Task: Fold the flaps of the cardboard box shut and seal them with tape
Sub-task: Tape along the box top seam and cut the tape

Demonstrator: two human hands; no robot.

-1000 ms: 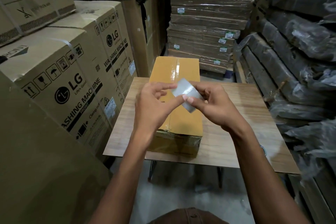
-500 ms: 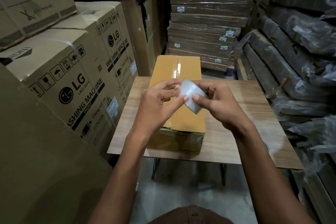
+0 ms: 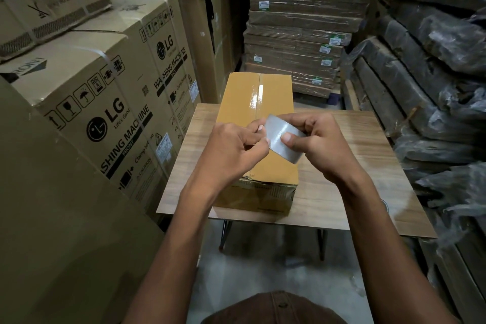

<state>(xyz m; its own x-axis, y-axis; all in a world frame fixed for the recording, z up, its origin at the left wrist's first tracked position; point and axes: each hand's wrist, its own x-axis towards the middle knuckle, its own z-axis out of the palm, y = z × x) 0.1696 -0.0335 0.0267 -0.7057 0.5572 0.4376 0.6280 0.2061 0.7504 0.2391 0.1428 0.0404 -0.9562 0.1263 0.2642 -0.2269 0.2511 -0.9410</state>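
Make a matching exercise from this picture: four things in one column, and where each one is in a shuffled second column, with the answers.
Things:
1. cardboard box
2. tape roll
3. washing machine cartons
4. table

Places:
A. stacked to the left of the table
B. lying on the table, flaps shut
C. held in both hands above the box
D. under the box

Pairs: 1-B, 2-C, 3-A, 4-D

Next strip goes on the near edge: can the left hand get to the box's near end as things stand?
Probably yes: the left hand hovers just above the box with nothing between, though its fingers pick at the tape roll.
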